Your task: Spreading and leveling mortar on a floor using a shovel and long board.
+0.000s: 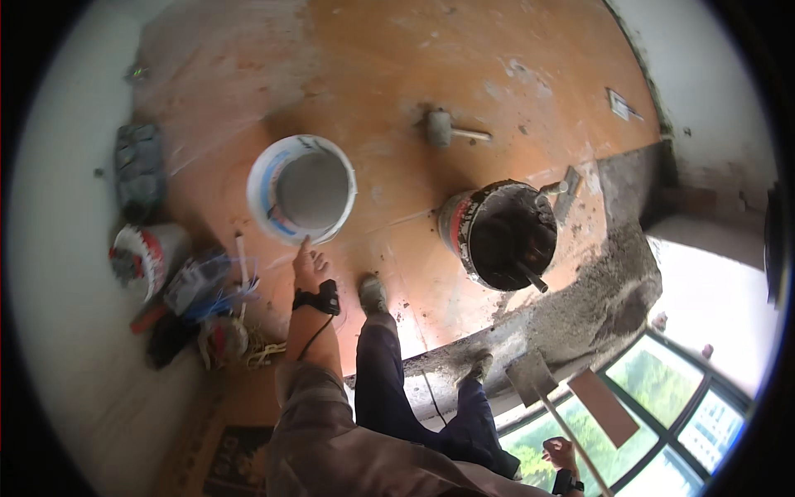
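My left hand point(310, 267) reaches down to the near rim of a white bucket point(258, 195). Its index finger is stretched out over the rim; whether it touches cannot be told. Smooth grey paste point(313, 190) lies inside that bucket. Out at the lower right, my right hand point(559, 452) is in the air with loosely curled fingers and nothing seen in it. Beside it runs the pale handle of a long-handled flat-bladed tool point(531, 377). Both wrists wear dark straps.
A dirty bucket point(454, 222) of dark mortar has a handled tool point(530, 277) in it. A mallet point(440, 129) lies on the orange floor. Another bucket point(166, 248), bags and tools crowd the left wall. Rough grey mortar point(609, 273) borders the window side, near a brown board point(603, 407).
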{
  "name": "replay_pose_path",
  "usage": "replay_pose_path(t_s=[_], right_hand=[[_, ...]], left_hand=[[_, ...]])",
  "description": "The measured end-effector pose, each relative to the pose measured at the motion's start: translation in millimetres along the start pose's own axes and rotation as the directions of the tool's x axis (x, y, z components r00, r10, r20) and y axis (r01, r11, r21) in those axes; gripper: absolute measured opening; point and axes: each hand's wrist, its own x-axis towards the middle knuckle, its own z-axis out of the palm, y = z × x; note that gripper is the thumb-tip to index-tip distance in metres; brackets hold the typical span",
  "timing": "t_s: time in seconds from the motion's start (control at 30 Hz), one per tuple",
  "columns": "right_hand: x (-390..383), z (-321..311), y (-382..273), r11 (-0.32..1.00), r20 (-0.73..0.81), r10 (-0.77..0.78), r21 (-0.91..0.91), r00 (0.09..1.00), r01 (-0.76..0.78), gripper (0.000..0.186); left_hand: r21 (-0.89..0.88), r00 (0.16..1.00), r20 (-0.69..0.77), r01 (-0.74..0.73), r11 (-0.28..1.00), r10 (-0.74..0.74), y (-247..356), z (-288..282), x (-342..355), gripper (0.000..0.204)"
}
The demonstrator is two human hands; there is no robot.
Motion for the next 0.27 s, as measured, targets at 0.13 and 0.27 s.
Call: replay_pose_path(t_s=[0.13,0.27], right_hand=[[5.1,10.9,-5.6,0.997,0.064,-0.009,0.081,0.998,0.004,0.020],[-38.7,28.2,-56.5,0.982,-0.089,-0.021,-0.186,0.996,0.004,0.021]], left_hand=[[0.353,0.202,0.687,-0.932,-0.077,0.698,19.3,-60.4,88.1,0.043],[-0.130,-0.186,0.879,-0.980,-0.153,0.439,-2.9,38.5,75.2,0.020]])
